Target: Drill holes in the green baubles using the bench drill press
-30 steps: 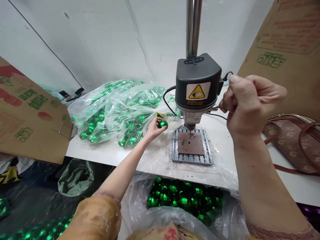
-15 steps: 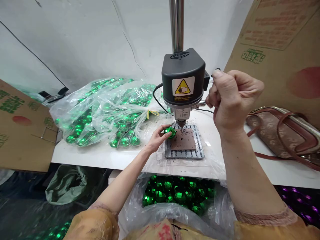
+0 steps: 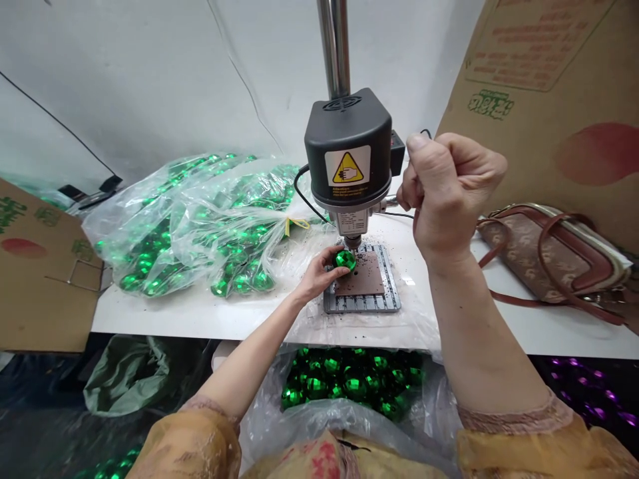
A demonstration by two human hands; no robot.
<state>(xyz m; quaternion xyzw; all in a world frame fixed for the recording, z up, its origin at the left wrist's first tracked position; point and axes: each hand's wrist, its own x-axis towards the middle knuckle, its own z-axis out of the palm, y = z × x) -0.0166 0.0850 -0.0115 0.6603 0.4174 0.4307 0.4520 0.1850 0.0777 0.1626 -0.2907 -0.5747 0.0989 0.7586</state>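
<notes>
My left hand (image 3: 322, 274) pinches a shiny green faceted ball ornament (image 3: 344, 261) between thumb and fingers. The ball sits just below the chuck of a black bench drill press (image 3: 348, 150), above the brown board (image 3: 367, 283) on its slotted metal base (image 3: 389, 306). The drill bit's tip is hidden behind the ball. To the right of the motor housing, my right hand (image 3: 449, 189) is raised in a fist around the press's feed lever (image 3: 392, 203), most of which the fingers cover.
Clear plastic bags (image 3: 200, 226) of green balls lie on the white table (image 3: 164, 316), left of the press. Loose green balls (image 3: 349, 379) fill a plastic-lined container at my lap. A brown handbag (image 3: 544, 259) and cardboard box (image 3: 529, 86) stand right; another cardboard box (image 3: 44, 286) is left.
My left hand has brought the ball rightward over the board, under the chuck. My right hand keeps its grip on the lever. The whole view has shifted slightly.
</notes>
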